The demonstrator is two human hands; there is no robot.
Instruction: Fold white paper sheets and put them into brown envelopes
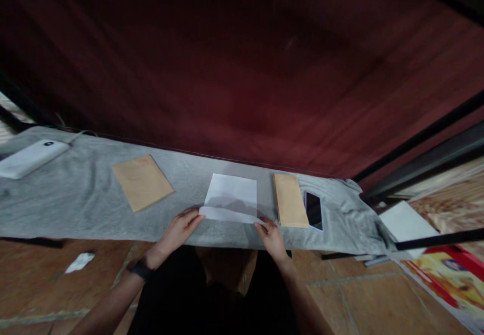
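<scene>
Running left to right, narrow flap (229,215) of smooth white paper (231,189) is pinched at its ends by left hand (183,228) and right hand (273,239).

Partly out of my sight
The folded near strip (229,215) of the white sheet (231,189) covered what lay beneath it, and blur hid how the fingertips of my right hand (274,238) met it. The reddish print on the left brown envelope (142,184) was too small to read. The left edge cut off the white device (32,158), the right edge the colourful box (449,282), the bottom my forearms (118,293).
</scene>
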